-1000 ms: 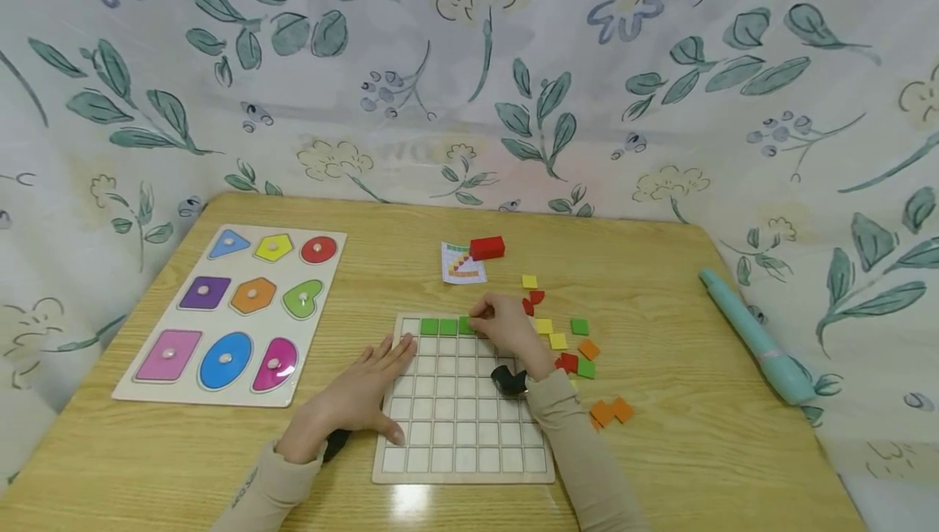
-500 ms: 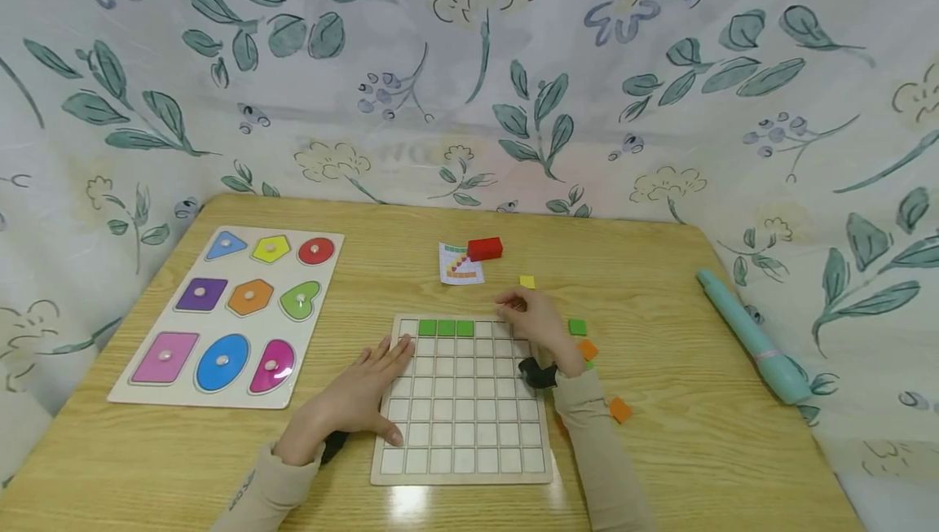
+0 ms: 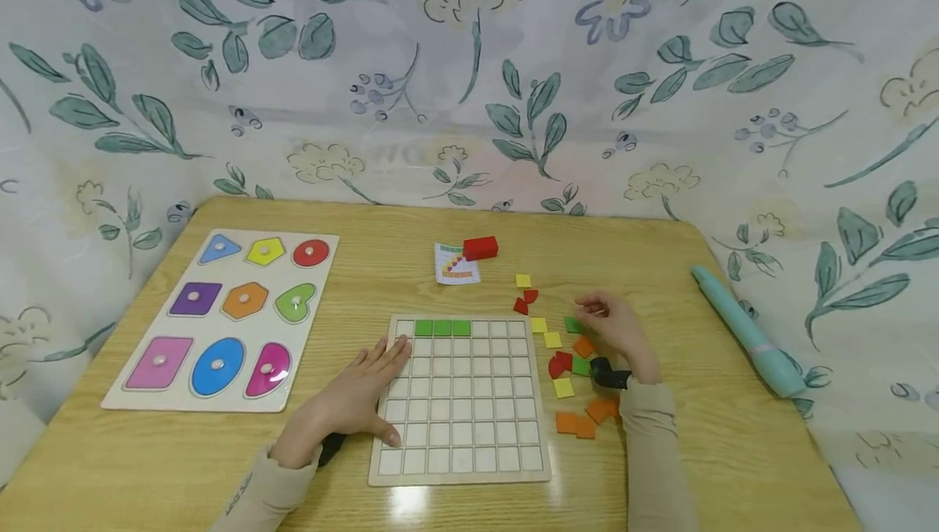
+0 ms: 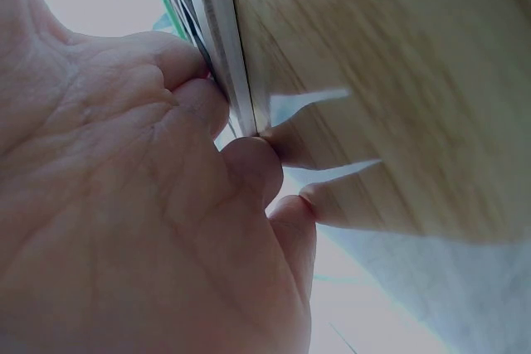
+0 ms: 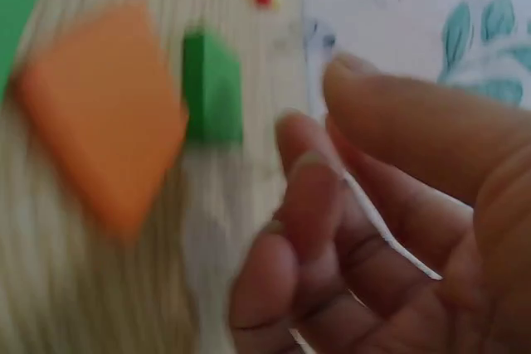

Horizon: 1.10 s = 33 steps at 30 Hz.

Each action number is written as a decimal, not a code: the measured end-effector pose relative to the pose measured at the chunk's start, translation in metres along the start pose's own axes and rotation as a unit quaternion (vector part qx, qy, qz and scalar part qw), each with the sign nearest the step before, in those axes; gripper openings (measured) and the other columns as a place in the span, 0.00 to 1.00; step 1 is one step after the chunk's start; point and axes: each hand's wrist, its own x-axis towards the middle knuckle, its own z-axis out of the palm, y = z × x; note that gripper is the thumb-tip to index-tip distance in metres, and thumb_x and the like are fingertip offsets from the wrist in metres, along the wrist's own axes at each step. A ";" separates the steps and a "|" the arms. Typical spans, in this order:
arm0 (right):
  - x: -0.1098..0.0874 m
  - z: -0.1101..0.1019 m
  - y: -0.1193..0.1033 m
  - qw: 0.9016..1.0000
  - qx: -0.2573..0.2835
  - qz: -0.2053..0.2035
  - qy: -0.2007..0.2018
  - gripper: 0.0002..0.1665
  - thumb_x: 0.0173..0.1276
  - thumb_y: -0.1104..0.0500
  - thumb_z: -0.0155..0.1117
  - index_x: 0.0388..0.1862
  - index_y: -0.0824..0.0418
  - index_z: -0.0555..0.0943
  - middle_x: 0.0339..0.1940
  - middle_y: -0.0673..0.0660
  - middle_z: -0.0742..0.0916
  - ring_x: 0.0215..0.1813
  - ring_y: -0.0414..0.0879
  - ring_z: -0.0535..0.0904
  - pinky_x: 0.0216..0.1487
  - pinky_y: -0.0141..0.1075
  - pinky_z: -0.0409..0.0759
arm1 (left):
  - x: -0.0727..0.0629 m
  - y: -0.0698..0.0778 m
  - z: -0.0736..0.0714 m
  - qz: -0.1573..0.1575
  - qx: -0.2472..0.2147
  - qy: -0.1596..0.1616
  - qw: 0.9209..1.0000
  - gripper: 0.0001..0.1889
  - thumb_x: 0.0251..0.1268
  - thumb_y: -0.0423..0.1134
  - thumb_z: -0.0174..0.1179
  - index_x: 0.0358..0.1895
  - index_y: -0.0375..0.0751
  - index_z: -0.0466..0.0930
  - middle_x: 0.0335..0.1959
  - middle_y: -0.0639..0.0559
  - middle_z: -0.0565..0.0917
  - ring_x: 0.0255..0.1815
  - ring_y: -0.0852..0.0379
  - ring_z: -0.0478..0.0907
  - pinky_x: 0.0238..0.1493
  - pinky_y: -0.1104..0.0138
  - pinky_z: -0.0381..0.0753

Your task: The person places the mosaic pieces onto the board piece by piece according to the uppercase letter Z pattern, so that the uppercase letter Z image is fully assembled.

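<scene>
The fingers [image 5: 264,279] of the right hand [image 3: 618,328] are loosely curled and hold nothing, the thumb standing apart from the fingertips. They hang just beside a loose green tile [image 3: 572,324] that lies on the table [image 3: 660,271] to the right of the board [image 3: 464,434]. An orange tile [image 3: 584,345] lies next to it; the right wrist view is blurred, so whether the two touch I cannot tell. The left hand [image 3: 357,392] lies across the board's left edge, thumb spread well away from the fingers, gripping nothing. Three green tiles [image 3: 443,327] sit side by side in the top row, with a bare cell at their left and more to their right. From here, the likeliest slip seems to be a poor pinch: the tile is thin and flat, so fingers landing off its edges could slide it along the table or catch the orange one as well. The wrist camera [image 3: 609,374] sits close by a second green tile [image 3: 580,366], and a low wrist could scatter that and the red pieces [image 3: 559,364] beside it. If the left hand pushes sideways, the board could shift and jog the tiles in their cells.
</scene>
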 end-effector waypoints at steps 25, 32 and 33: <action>0.020 0.060 -0.050 0.999 0.024 -0.037 -0.003 0.09 0.67 0.63 0.63 0.44 0.66 0.81 0.42 0.63 0.86 0.43 0.51 0.82 0.44 0.37 0.80 | -0.002 -0.005 0.000 -0.009 -0.017 0.008 1.000 0.63 0.39 0.54 0.75 0.77 0.34 0.46 0.79 0.38 0.47 0.79 0.35 0.39 0.76 0.39 0.40; 0.023 0.094 -0.078 0.996 0.021 -0.063 -0.052 0.06 0.66 0.64 0.65 0.40 0.63 0.82 0.39 0.58 0.86 0.40 0.46 0.82 0.43 0.35 0.81 | 0.000 0.000 0.000 -0.005 -0.011 0.002 1.000 0.62 0.39 0.51 0.75 0.76 0.32 0.46 0.79 0.37 0.47 0.79 0.34 0.39 0.76 0.39 0.41; 0.023 0.097 -0.081 0.996 0.020 -0.065 -0.053 0.05 0.65 0.64 0.65 0.40 0.63 0.82 0.38 0.58 0.86 0.39 0.46 0.82 0.42 0.35 0.81 | 0.000 0.001 0.000 -0.004 -0.011 0.001 1.000 0.62 0.40 0.51 0.75 0.76 0.32 0.46 0.79 0.37 0.46 0.79 0.34 0.39 0.76 0.39 0.41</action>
